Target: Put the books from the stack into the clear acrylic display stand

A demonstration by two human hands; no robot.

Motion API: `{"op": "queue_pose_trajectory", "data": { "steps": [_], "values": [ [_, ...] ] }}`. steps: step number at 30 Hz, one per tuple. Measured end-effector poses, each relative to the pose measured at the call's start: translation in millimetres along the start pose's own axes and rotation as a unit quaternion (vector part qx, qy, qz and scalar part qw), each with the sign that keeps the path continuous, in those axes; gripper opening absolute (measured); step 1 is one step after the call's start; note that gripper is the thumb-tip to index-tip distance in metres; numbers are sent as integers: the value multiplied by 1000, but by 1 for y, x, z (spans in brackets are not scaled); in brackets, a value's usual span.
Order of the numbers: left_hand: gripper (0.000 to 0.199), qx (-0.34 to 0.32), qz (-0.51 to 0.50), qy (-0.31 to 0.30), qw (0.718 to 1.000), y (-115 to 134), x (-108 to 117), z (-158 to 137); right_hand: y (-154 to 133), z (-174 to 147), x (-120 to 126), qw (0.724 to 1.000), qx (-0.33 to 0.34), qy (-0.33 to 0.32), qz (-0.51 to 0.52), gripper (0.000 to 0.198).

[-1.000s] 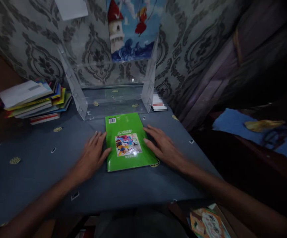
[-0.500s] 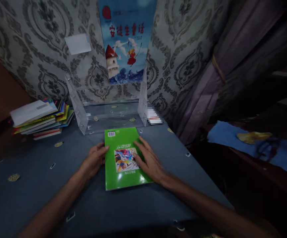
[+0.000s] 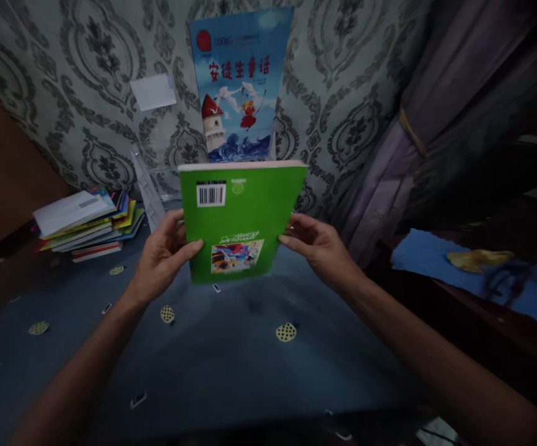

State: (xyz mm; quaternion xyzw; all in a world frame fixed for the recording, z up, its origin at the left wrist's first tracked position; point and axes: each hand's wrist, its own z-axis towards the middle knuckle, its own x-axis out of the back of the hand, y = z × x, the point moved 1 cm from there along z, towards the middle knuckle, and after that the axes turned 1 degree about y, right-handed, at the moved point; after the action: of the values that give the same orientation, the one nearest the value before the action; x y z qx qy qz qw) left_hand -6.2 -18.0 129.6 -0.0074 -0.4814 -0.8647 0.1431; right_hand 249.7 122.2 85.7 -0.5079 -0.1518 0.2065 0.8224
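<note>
A green book [image 3: 244, 207] is held up off the table, tilted upright, with a barcode and a small colourful picture facing me. The lettering on it is upside down. My left hand [image 3: 163, 251] grips its left edge, thumb on the facing cover and fingers behind. At the opposite edge, my right hand [image 3: 317, 248] pinches the book the same way. Behind the book stands a clear plastic rack [image 3: 148, 189], mostly hidden by it. A blue picture book [image 3: 240, 87] with a red-roofed tower and red Chinese characters is upright beyond the green one.
To the left, a stack of books [image 3: 94, 223] lies on the dark blue patterned tablecloth [image 3: 231, 365]. A white card [image 3: 153, 91] is in front of the patterned wall. A tied purple curtain [image 3: 389, 173] hangs at right, near a blue cloth [image 3: 421, 257] carrying a yellowish object.
The green book has risen from the table and tilted up toward the rack. Both hands went up with it, and the right hand shifted from the cover to its right edge.
</note>
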Motion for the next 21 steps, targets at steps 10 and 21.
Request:
{"op": "queue_pose_trajectory", "data": {
  "steps": [10,21],
  "values": [
    [47,-164,388,-264,867,-78,12,-65,52,-60,-3,907,276,-122,-294,23],
    [57,4,347,-296,890,-74,4,-79,66,-54,4,906,193,-177,-333,30]
  ]
}}
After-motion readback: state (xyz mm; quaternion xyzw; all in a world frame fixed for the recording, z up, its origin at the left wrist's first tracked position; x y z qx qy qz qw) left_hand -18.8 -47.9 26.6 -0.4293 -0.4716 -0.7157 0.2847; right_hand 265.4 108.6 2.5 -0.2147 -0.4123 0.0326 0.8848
